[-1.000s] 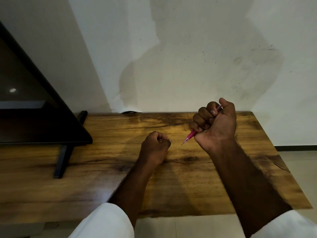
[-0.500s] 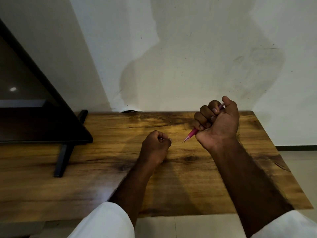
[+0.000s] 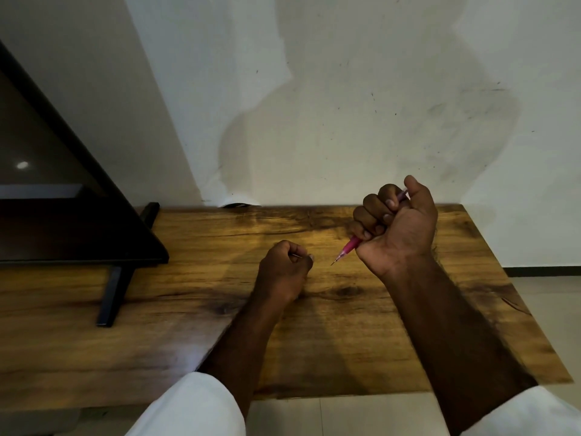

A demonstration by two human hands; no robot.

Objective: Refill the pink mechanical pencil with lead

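My right hand [image 3: 397, 226] is closed in a fist around the pink mechanical pencil [image 3: 348, 246], held above the wooden table [image 3: 195, 309]. The pencil's tip points down and left, and its back end sticks out between thumb and forefinger. My left hand [image 3: 284, 270] rests on the table as a loose fist, pinching a thin grey sliver [image 3: 296, 255] that may be a lead; it is too small to tell. The pencil tip ends a short gap to the right of my left fingers.
A black screen [image 3: 56, 215] on a slanted black foot [image 3: 111, 294] stands at the left of the table. A stained white wall [image 3: 345, 105] rises directly behind the table. The table's right edge borders a pale tiled floor [image 3: 553, 303].
My right hand has drifted slightly right and up with the pencil. My left hand has stayed where it was.
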